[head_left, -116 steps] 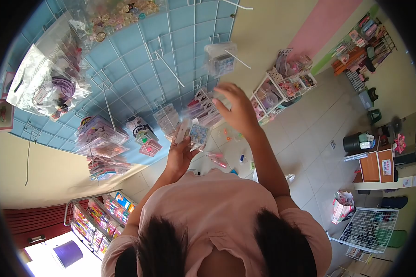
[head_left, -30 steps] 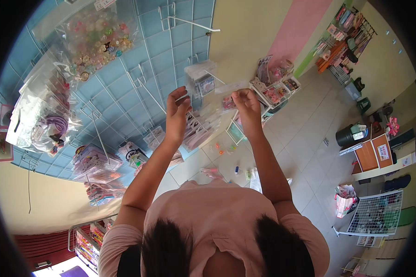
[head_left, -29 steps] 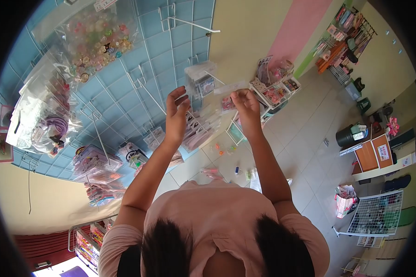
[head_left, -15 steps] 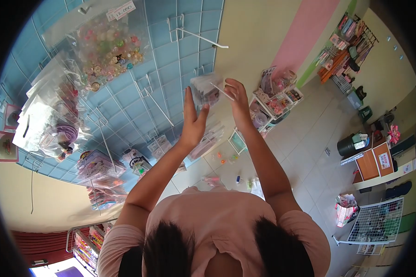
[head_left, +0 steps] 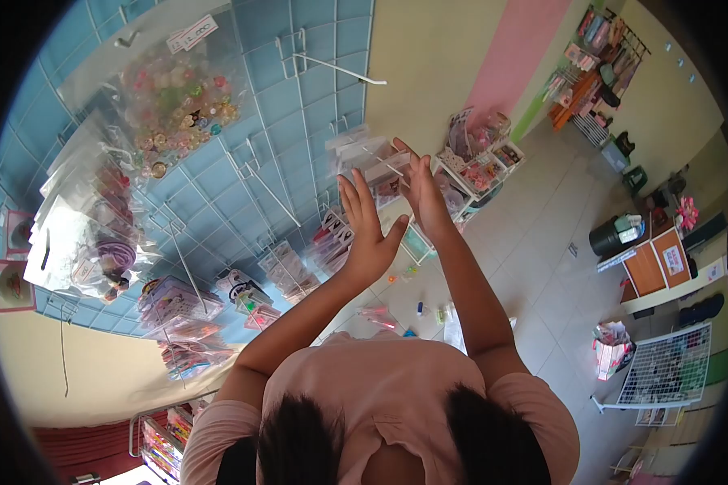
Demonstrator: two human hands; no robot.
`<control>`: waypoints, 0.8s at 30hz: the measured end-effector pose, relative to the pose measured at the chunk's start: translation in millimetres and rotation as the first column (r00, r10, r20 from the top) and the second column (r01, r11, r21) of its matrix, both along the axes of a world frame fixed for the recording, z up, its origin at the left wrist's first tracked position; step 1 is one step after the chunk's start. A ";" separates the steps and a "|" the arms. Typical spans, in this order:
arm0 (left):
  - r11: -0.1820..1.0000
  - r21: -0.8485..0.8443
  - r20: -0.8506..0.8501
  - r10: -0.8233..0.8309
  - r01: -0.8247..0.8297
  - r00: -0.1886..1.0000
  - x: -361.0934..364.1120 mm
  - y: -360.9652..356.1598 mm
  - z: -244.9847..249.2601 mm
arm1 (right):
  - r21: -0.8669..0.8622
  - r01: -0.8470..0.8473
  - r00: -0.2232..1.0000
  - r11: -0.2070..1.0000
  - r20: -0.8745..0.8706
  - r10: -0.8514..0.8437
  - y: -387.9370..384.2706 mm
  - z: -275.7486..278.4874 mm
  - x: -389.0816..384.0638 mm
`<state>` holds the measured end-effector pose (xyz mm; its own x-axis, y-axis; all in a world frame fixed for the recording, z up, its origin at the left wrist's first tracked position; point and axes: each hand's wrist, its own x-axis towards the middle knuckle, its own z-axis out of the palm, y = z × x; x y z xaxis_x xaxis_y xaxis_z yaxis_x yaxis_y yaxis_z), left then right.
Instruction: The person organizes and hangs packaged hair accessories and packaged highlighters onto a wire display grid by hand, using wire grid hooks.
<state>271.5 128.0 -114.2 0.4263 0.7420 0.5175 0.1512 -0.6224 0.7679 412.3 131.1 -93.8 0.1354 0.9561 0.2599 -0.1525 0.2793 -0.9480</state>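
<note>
The packets (head_left: 362, 155) hang on a peg (head_left: 386, 165) just above both open, empty grips, beside the right hand (head_left: 423, 194), which is nearer than the left hand (head_left: 370, 233) below.

We see a small bunch of clear packets (head_left: 362, 155) hanging one behind another on a thin white hook (head_left: 390, 164) that juts from the blue grid wall (head_left: 218, 170). They are flat and glossy, with small coloured pieces inside that are too blurred for us to name. Our right hand (head_left: 425, 198) lies flat against their outer side. Our left hand (head_left: 370, 234) is spread just below them, not touching.
</note>
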 end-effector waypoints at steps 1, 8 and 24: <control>1.000 0.017 -0.008 -0.009 0.009 1.000 -0.5 -3.0 -0.4 | 0.001 -0.005 1.000 1.000 0.003 0.005 -2.8 0.0 1.4; 0.982 -0.113 -0.026 -0.156 0.152 0.987 -14.3 -11.0 -30.5 | -0.118 0.180 0.983 0.977 0.054 -0.174 -16.2 -39.9 11.3; 0.641 -0.693 -0.029 -0.481 0.329 0.876 -83.8 -72.3 -144.5 | -0.510 0.498 0.831 0.701 0.050 -0.554 -138.4 -183.3 -25.7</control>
